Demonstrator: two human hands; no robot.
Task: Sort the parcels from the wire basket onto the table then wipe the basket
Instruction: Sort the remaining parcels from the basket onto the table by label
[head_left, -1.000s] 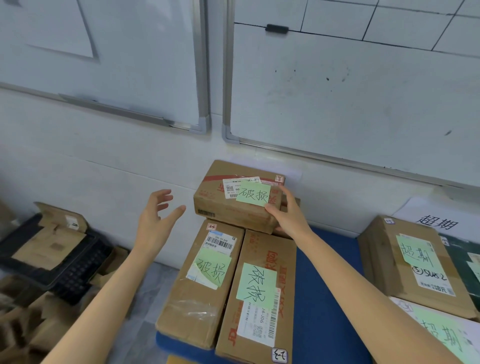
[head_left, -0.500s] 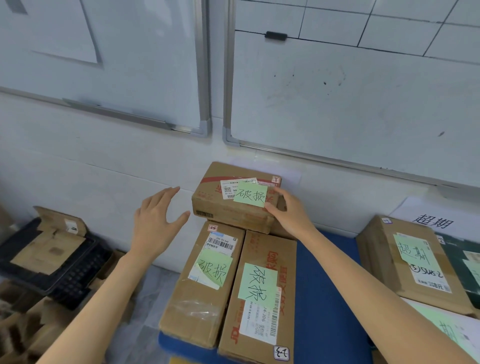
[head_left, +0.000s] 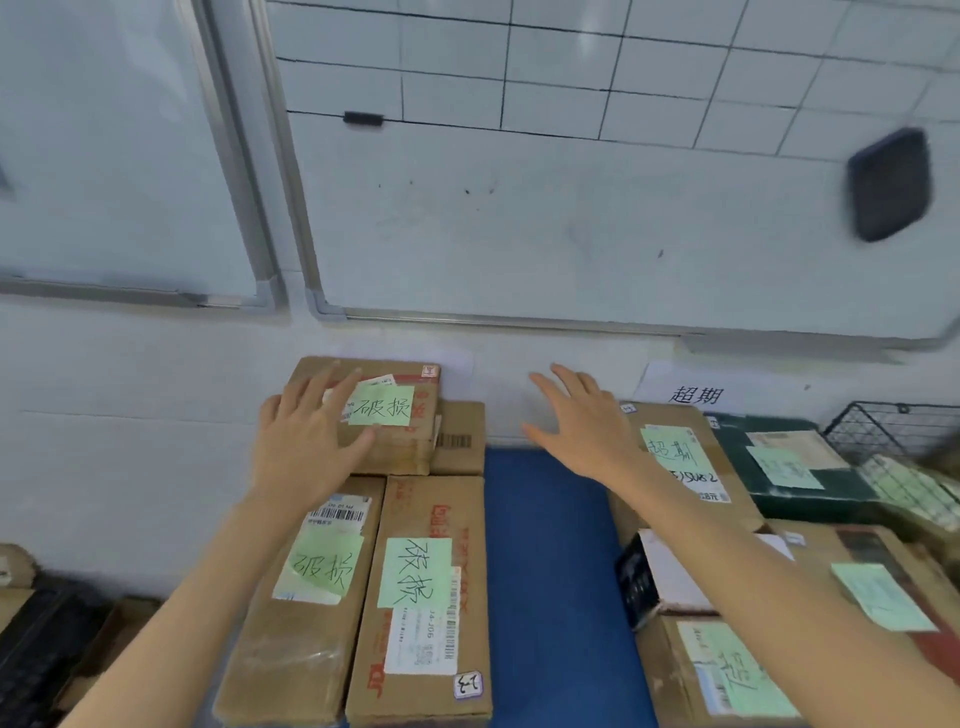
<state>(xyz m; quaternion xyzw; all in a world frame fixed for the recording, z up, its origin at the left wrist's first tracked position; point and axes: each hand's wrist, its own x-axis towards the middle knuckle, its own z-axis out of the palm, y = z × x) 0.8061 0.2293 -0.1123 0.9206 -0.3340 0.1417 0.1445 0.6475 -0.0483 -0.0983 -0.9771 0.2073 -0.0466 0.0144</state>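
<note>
Two piles sit on the blue table (head_left: 545, 571) so far: a left bunch whose green notes (head_left: 382, 405) all carry the same two characters, and a right bunch under a paper sign (head_left: 696, 392) on the wall. Looks to me like the sorting step is partway through. The small top box (head_left: 410, 447) sits on the left pile, back by the wall. Their left hand (head_left: 306, 447) lies flat on it, fingers spread, not gripping. Their right hand (head_left: 582, 421) hangs over the gap between the piles, fingers spread too, holding nothing. Whether it brushes the brown box (head_left: 685, 493) beside it, I can't tell.

Over at the far right edge is the wire basket (head_left: 883, 426), past a dark green parcel (head_left: 748, 467). My guess for the next move: turn right, reach in for another parcel, read its note, match it to a pile. Wiping only makes sense once it's empty.

Hard bits: the basket is cut off by the frame, so what's left inside is anyone's guess. No cloth anywhere I can see. That dark blob (head_left: 889, 184) on the whiteboard (head_left: 571, 234) is too blurred to name.
</note>
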